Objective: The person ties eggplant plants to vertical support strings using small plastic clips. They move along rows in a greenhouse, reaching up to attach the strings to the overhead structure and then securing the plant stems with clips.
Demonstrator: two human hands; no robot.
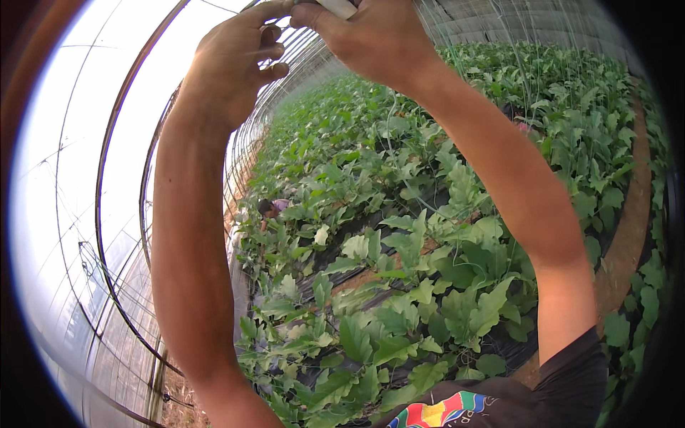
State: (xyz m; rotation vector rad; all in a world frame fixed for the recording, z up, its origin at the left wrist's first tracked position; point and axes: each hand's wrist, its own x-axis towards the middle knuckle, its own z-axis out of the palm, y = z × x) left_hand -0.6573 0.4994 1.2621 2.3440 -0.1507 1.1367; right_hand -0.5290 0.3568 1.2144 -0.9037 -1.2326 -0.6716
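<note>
Both my arms are raised overhead, and the hands meet at the top edge of the picture. My right hand (pixel 374 45) is closed around a pale, smooth object (pixel 338 6). Only its lower end shows, so its kind is unclear. My left hand (pixel 233 61) is beside it, index finger stretched toward the right thumb and the other fingers curled. Whether the left fingertips pinch anything is cut off by the frame. Below and beyond the hands grow broad-leaved plants that look like eggplants (pixel 396 331), with thin green strings (pixel 393 144) hanging among them.
Curved greenhouse ribs (pixel 101 176) and translucent film (pixel 59 224) rise on the left. Black plastic mulch (pixel 369 208) covers the beds. A bare soil path (pixel 626 257) runs along the right. One person (pixel 275 207) is low among the plants; another (pixel 522 125) seems partly hidden farther back.
</note>
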